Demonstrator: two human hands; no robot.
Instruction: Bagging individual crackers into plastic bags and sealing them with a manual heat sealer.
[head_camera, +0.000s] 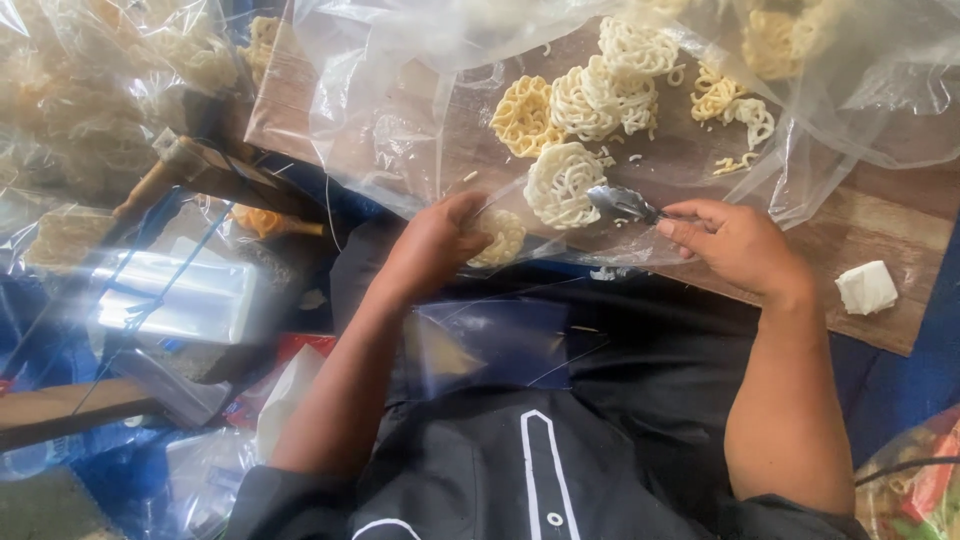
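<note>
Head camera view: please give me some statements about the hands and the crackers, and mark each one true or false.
1. The right hand holds a metal spoon. True.
2. The left hand is empty and rests flat on the board. False: it grips a pale yellow cracker.
3. The spoon's bowl lies beside a round white cracker. True.
4. All loose crackers lie directly on bare wood. False: they lie on a clear plastic sheet spread over the wooden board.
5. A small white folded piece sits on the board to the right of the right hand. True.
6. The spoon is made of red plastic. False: it is shiny metal.
</note>
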